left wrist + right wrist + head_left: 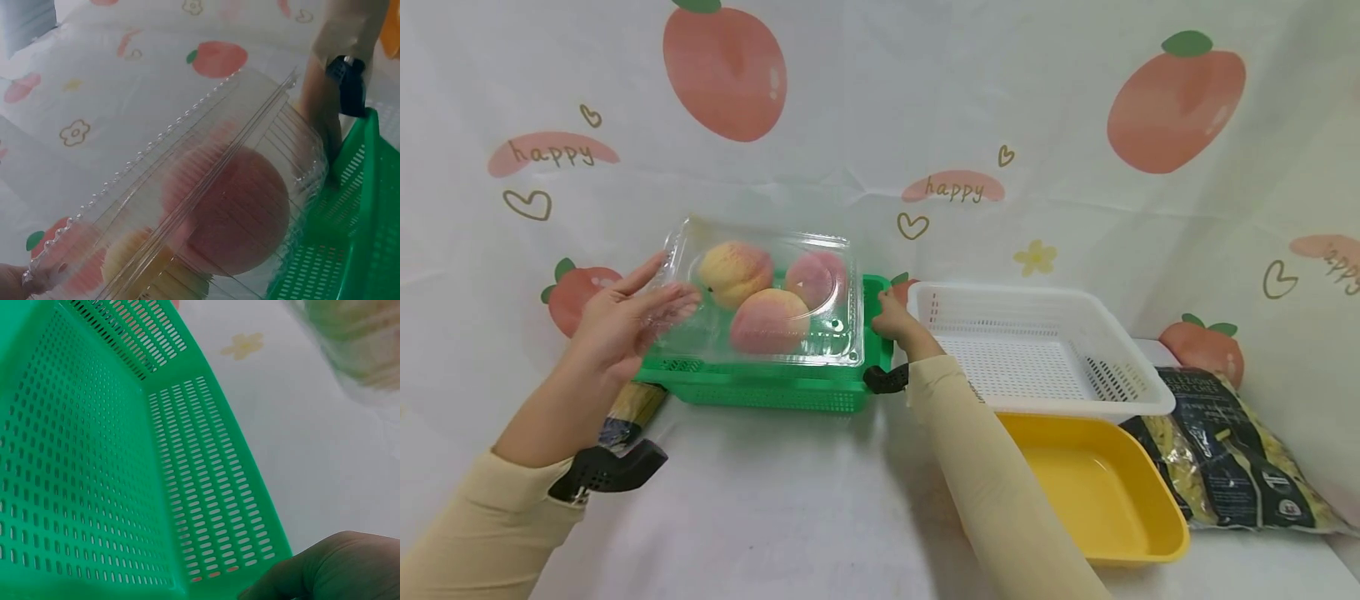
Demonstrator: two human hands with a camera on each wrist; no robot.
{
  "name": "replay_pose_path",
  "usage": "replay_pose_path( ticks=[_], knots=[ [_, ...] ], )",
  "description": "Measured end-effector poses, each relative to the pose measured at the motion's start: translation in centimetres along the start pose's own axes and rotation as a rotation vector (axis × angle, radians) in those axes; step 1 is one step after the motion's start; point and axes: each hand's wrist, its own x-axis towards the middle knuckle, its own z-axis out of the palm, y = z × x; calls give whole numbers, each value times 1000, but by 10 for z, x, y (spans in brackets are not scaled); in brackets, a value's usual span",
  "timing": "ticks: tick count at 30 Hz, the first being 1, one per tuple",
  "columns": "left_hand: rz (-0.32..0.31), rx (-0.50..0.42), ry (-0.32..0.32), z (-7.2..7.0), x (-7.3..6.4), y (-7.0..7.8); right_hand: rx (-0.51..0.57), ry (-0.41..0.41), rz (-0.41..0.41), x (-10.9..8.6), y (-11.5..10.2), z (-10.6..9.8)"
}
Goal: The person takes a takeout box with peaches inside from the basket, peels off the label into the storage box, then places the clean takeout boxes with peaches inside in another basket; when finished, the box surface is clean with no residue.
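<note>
My left hand holds a clear plastic clamshell box by its left end, raised above a green perforated basket. Through the clear plastic show three peaches: a yellow-pink one, a pinker one in front and a third at the right. The left wrist view shows the box's ridged side close up, with a pink peach behind it. At the basket's right end, my right hand grips the rim. In the right wrist view, the thumb lies at the corner of the perforated basket wall.
A white perforated basket stands to the right, with a yellow basin in front of it. Farther right lies a dark printed bag of pale yellow food. A smaller packet lies partly hidden behind the green basket's left end.
</note>
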Motion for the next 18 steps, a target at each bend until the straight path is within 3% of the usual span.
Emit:
replay_pose_path(
  ticks=[5,12,18],
  knots=[
    [-40,27,16,2,14,3,1,6,6,1,1,1],
    [-65,181,76,4,39,5,-9,17,7,4,1,2],
    [-73,206,50,-3,60,1,-30,-6,6,3,1,1]
  ],
)
